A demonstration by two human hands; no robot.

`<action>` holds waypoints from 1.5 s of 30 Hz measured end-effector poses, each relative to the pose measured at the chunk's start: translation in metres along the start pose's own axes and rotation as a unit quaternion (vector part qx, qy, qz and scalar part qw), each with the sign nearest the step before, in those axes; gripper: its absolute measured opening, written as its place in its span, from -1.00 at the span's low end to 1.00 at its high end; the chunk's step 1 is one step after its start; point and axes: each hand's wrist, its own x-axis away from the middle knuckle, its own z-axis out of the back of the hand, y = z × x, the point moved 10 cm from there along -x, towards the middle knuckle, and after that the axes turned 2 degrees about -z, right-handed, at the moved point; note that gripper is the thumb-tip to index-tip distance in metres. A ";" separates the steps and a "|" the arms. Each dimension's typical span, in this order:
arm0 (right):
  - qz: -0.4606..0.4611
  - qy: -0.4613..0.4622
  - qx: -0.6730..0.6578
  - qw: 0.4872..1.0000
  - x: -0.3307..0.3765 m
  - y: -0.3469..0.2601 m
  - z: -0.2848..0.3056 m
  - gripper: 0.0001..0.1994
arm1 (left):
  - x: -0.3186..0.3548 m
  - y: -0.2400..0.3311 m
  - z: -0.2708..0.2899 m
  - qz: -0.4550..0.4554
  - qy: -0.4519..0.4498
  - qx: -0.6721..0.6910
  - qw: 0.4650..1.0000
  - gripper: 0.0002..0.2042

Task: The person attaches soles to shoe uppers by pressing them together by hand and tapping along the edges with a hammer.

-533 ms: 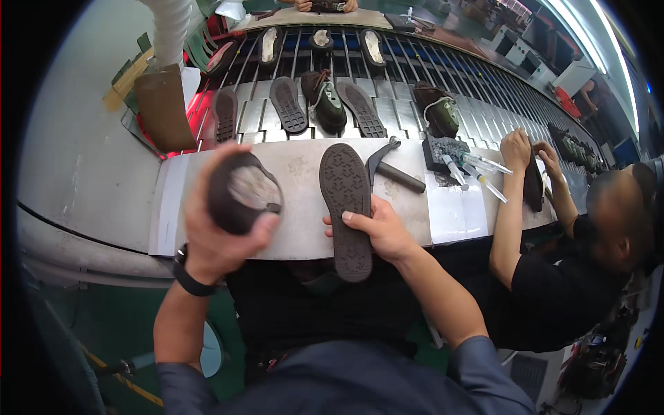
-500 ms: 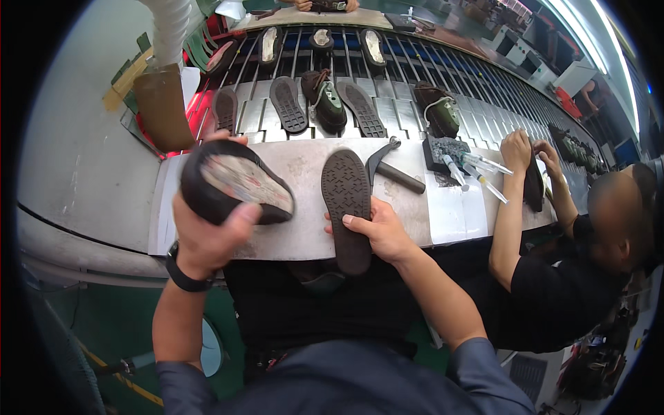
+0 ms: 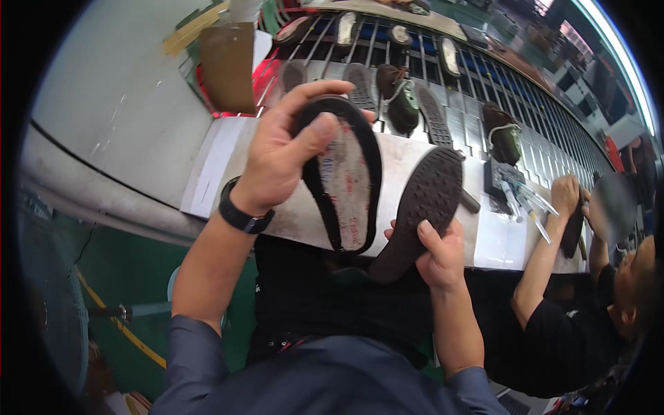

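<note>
In my left hand [image 3: 280, 155] is an upturned black shoe upper [image 3: 349, 183], its pale underside with red and blue marks facing up; the thumb presses near its upper end and the fingers wrap its edge. My right hand [image 3: 443, 259] grips a dark brown shoe sole [image 3: 434, 190] by its lower part, tread side up and tilted. The two pieces are held side by side, slightly apart, over the front of the worktable [image 3: 398, 149]. Behind the sole, the dark handle of a hammer [image 3: 470, 201] shows; its head is hidden.
Beyond the table, a slatted conveyor [image 3: 456, 90] carries loose soles, upturned uppers and green-brown laced shoes [image 3: 403, 107]. A black block [image 3: 499, 178] and several syringes [image 3: 529, 200] lie to the right. There a co-worker's hand [image 3: 566, 196] holds a dark piece. A brown board [image 3: 227, 69] stands far left.
The view has shifted, so the table sits further right. My left hand has turned the upper lengthwise and brought it next to the sole. The sole now leans to the right in my right hand.
</note>
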 end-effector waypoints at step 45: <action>0.007 -0.117 0.094 0.989 -0.009 -0.002 -0.123 -0.69 | 0.019 0.029 -0.020 -0.016 -0.070 -0.035 0.997 -0.24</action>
